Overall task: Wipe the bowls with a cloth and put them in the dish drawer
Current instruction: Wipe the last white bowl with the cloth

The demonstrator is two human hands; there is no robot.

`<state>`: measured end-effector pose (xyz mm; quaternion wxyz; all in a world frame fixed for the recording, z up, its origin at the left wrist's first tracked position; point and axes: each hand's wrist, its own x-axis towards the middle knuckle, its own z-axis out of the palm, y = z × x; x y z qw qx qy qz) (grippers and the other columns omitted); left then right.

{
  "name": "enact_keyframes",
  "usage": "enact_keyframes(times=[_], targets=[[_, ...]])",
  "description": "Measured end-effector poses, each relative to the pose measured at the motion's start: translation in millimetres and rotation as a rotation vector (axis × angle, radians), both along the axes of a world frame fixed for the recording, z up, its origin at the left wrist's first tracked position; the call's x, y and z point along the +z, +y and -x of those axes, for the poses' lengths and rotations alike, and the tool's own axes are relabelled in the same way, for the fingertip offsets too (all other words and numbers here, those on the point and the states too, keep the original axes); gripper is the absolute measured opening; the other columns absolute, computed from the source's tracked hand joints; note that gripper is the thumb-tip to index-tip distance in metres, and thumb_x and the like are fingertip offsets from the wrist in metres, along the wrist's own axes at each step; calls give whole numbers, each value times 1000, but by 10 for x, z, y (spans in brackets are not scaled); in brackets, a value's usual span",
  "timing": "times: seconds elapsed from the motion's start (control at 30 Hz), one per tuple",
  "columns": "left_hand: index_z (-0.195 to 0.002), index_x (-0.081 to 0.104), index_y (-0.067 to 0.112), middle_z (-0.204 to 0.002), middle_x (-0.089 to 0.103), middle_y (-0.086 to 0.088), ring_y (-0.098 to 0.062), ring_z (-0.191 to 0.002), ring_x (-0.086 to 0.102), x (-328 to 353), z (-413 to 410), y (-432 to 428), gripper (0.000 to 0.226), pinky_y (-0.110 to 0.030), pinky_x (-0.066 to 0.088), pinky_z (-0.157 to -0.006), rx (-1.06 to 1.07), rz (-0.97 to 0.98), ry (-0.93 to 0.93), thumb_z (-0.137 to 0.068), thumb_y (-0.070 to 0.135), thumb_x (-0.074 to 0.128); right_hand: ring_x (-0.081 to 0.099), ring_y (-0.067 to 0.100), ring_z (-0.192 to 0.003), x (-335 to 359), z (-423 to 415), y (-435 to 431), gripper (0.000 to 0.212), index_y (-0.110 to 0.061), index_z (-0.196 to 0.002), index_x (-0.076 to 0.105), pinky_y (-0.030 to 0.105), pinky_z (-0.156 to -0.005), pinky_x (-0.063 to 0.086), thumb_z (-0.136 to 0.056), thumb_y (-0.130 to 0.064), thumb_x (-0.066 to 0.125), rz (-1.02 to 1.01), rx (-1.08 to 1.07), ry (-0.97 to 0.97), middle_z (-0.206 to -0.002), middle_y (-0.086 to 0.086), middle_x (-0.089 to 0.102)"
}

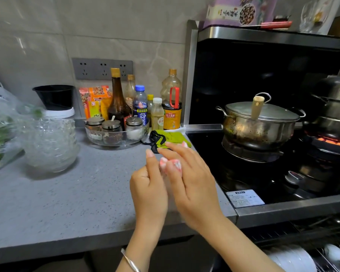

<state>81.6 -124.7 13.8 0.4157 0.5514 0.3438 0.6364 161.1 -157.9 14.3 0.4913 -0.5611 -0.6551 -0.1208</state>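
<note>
Several clear glass bowls (49,142) stand nested in one stack on the left part of the grey counter (67,197), well apart from both hands. A green cloth (174,136) with black trim lies crumpled on the counter's far right edge, just beside the black stove (243,179), and neither hand touches it. At the bottom right the dish drawer (322,232) stands pulled out below the stove, with white dishes (290,259) in its wire rack. Both hands hover together over the counter's front right part, empty: the left hand (147,185) has its index finger raised and the other fingers loosely bent, gripping nothing, while the right hand (190,177) is released, its fingers stretched toward the cloth with their tips just short of it. The two hands seem to touch each other, though blur hides exactly how. A silver bracelet (130,260) circles the left wrist. Behind the cloth a glass tray (116,141) holds three lidded spice jars, and a row of sauce bottles (145,107) stands against the tiled wall. A plastic bag of greens (0,124) lies at the far left, touching the bowls. On the stove sits a lidded steel pot (259,124), with a stacked steamer (336,107) to its right.
</note>
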Motion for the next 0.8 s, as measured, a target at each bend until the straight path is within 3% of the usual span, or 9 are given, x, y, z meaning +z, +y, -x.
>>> enact_keyframes(times=[0.1,0.17,0.2,0.33,0.4,0.53,0.63,0.73,0.8], targets=[[-49,37,1,-45,41,-8,-16,-44,42,35,95,29,68,-25,31,-45,-58,55,-3,-85,58,39,64,7,-80,100,-112,0,44,-24,-103,67,23,-64,49,-96,-49,32,143,217,462,-89,-10,66],[-47,38,11,-41,43,-1,-12,-38,44,57,159,47,59,-19,30,-39,-77,90,-35,-94,46,40,54,14,-43,149,-171,-42,51,-21,-94,66,20,-36,37,-92,-56,28,308,293,692,-61,-1,58],[-49,41,11,-40,45,0,-11,-38,46,59,188,61,56,-16,32,-38,-89,114,-55,-96,41,41,47,15,-34,161,-189,-69,50,-23,-85,65,19,-33,31,-94,-57,29,344,295,718,-51,-1,52],[-55,48,6,-46,51,-5,-17,-44,51,17,286,121,54,-24,39,-47,-214,200,-124,-92,45,44,38,7,-28,181,-214,-144,64,-24,-37,42,23,-39,28,-98,-42,33,359,249,815,-34,-7,37],[-54,51,2,-47,52,-8,-19,-48,51,1,322,129,59,-27,41,-52,-242,188,-59,-88,50,43,37,9,-26,178,-222,-160,66,-22,-34,37,20,-36,26,-97,-40,33,366,257,787,-31,-5,35],[-49,45,3,-43,45,0,-8,-43,43,47,378,131,66,-13,36,-48,-256,42,178,-94,51,36,37,13,-22,196,-276,-174,69,-13,-39,40,16,-30,22,-103,-37,34,382,299,687,-31,6,36],[-53,41,-3,-47,40,-9,-17,-46,40,106,351,119,78,-32,28,-47,-269,-121,364,-85,68,37,41,6,-25,203,-242,-152,74,8,-44,35,19,-34,30,-100,-39,40,353,291,541,-34,10,32],[-49,34,0,-44,33,-18,-31,-42,34,150,266,92,76,-43,26,-45,-211,-250,437,-82,68,32,47,3,-31,167,-191,-120,70,-3,-41,30,41,-44,38,-93,-51,36,288,228,385,-31,-2,29],[-47,30,0,-44,30,-21,-35,-41,32,161,234,66,76,-44,24,-43,-169,-277,418,-87,64,33,40,9,-29,141,-190,-113,70,-4,-44,34,37,-41,32,-90,-57,31,233,228,399,-31,-1,31]])
